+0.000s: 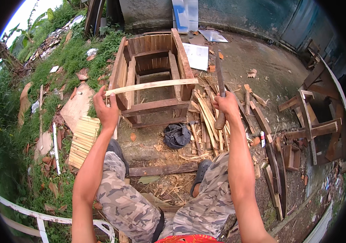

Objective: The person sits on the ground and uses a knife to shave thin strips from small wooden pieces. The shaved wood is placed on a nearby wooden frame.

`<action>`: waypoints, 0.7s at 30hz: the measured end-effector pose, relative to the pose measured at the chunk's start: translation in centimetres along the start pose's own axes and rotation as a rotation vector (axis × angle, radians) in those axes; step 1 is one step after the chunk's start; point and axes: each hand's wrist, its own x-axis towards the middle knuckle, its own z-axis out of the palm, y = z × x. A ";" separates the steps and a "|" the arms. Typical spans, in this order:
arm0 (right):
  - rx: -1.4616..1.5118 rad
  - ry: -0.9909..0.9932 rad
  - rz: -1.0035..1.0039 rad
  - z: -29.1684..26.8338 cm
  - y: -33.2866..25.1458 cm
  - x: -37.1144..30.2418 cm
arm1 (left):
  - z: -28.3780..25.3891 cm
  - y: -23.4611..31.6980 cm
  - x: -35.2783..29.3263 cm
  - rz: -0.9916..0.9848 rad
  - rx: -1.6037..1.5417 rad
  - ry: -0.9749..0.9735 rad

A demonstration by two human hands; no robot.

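One thin, pale wooden strip (152, 86) lies crosswise, apparently touching the near corners of the boxy brown wooden frame (156, 106), my left hand (107, 111) pinching the strip's left end, my right hand (228, 106) clenching a long dark-bladed knife (220, 73).

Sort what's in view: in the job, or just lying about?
Likely part of the job: wooden strip in the left hand; long-bladed knife in the right hand; wooden frame; loose strips.

Apparently lying about: white sheet, dry leaf.
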 end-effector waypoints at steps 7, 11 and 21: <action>-0.428 -0.160 0.228 -8.0 3.5 -1.9 | 6.9 7.0 -9.5 0.418 -0.259 -0.915; -0.596 -0.180 0.318 -11.2 5.7 -2.7 | 14.5 8.2 -16.1 0.299 -0.001 -1.292; -0.720 -0.100 0.372 -14.3 6.2 -4.6 | 31.6 13.4 -36.3 -1.211 -0.339 -1.387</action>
